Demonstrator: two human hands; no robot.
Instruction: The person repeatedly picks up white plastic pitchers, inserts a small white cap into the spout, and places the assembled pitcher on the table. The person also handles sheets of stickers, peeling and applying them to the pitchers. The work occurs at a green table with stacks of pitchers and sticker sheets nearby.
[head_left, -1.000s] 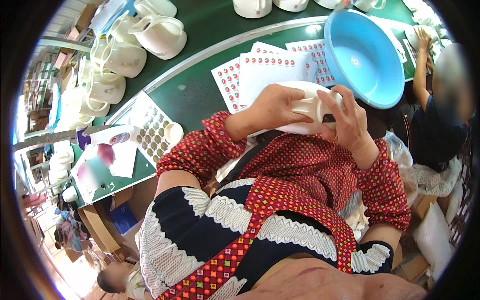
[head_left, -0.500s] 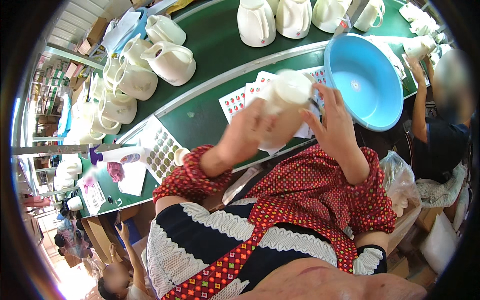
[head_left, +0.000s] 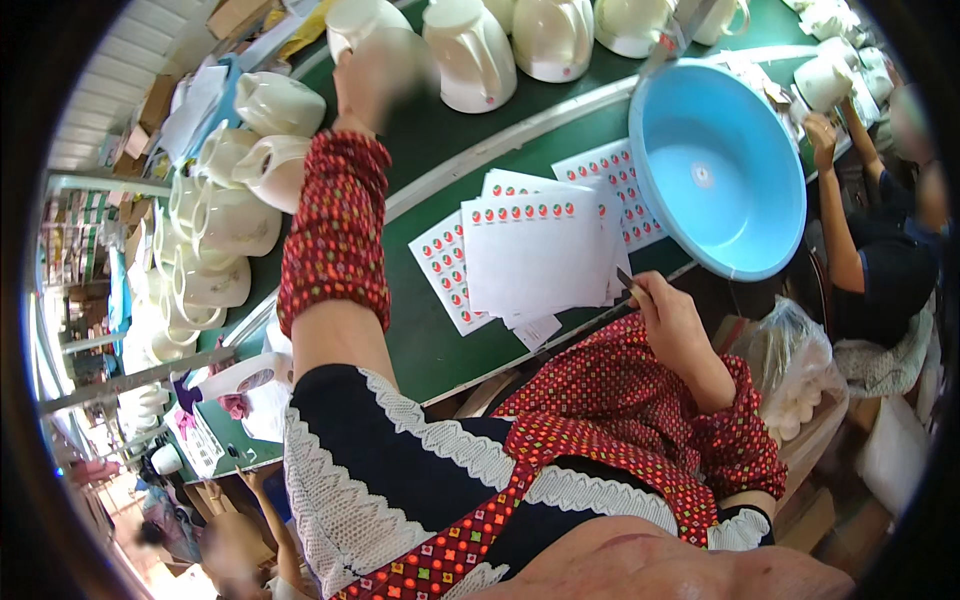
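Note:
My left hand point(head_left: 365, 88) reaches far out over the green work surface point(head_left: 430, 355), beside a cream-white pitcher point(head_left: 362, 22) at the left end of the back row. Motion blur smears its fingers, so I cannot make out their grip. Low at the bench's front edge, my right hand point(head_left: 672, 318) is closed on a small pointed tool point(head_left: 627, 282) with a dark tip. Left of that hand lies a stack of white sticker sheets point(head_left: 540, 250) printed with rows of small red and green round marks.
A large light-blue basin point(head_left: 735, 215) sits on the right by more sticker sheets point(head_left: 630, 185). White pitchers crowd the left point(head_left: 235, 222) and line the back point(head_left: 553, 40). A spray bottle point(head_left: 235, 378) lies at the left. A co-worker point(head_left: 880, 260) handles a pitcher on the far right.
The white pitcher has left the space between my hands. My left arm has stretched far forward and left. My right hand has dropped toward the bench edge, uncovering the sticker sheets.

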